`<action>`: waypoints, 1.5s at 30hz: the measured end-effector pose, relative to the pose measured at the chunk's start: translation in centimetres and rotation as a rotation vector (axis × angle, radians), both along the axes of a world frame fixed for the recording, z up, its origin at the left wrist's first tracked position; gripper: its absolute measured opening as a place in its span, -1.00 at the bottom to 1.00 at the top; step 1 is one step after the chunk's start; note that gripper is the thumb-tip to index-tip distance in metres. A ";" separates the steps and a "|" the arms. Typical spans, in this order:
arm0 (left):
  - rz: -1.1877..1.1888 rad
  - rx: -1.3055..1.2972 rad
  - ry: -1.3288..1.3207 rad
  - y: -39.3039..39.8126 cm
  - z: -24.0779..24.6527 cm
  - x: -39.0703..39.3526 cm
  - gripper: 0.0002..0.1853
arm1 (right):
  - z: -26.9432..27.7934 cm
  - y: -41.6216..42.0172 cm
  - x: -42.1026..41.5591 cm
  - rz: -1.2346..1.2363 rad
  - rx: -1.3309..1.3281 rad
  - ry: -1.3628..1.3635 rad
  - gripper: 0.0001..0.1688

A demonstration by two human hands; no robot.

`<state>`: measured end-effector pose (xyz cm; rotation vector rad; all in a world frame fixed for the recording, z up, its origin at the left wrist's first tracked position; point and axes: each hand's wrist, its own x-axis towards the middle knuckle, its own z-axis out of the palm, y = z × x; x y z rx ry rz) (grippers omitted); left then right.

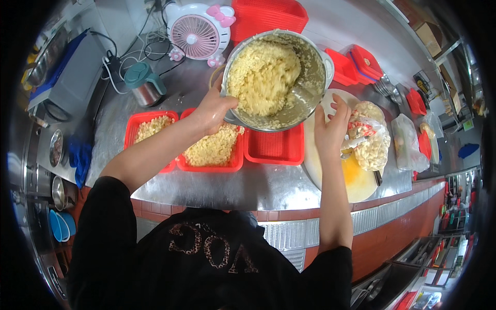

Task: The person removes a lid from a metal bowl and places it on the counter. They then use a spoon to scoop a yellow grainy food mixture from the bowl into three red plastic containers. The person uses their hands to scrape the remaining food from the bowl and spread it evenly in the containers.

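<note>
A metal pot (pixel 310 99) of chopped pale-yellow food, likely garlic (pixel 263 77), is held tilted above the steel table. My left hand (pixel 215 110) grips its left side, thumb at the rim. My right hand (pixel 334 124) is just below the pot's right side, fingers apart, with nothing seen in it; whether a fingertip touches the pot I cannot tell. Beneath are three red plastic baskets: the left one (pixel 130 126) and the middle one (pixel 239 155) hold chopped pieces, and the right one (pixel 274 147) shows a bare bottom.
A round cutting board (pixel 317 170) on the right bears a plastic bag of peeled cloves (pixel 370 147) and a dark-handled knife (pixel 378 178). A white fan (pixel 195 35), stacked red baskets (pixel 269 17) and a lidded steel jug (pixel 144 87) stand behind. Cables (pixel 145 46) run at the back left.
</note>
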<state>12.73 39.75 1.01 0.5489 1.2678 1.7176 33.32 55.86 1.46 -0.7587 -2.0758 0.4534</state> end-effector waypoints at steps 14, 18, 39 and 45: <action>0.050 0.075 0.161 2.4 -3.4 0.5 -0.07 | 1.0 3.9 -10.6 0.131 -0.254 -0.486 -0.37; 0.091 0.076 0.120 2.9 -4.1 1.1 -0.09 | -1.9 4.2 -9.3 0.243 -0.186 -0.615 -0.33; 0.152 0.081 0.334 4.2 -4.3 2.1 -0.17 | -3.7 3.0 -5.2 0.360 -0.125 -0.351 -0.57; 0.238 0.123 0.495 4.3 -4.7 2.2 -0.08 | -4.5 6.4 -9.4 0.158 -0.133 -0.517 -0.61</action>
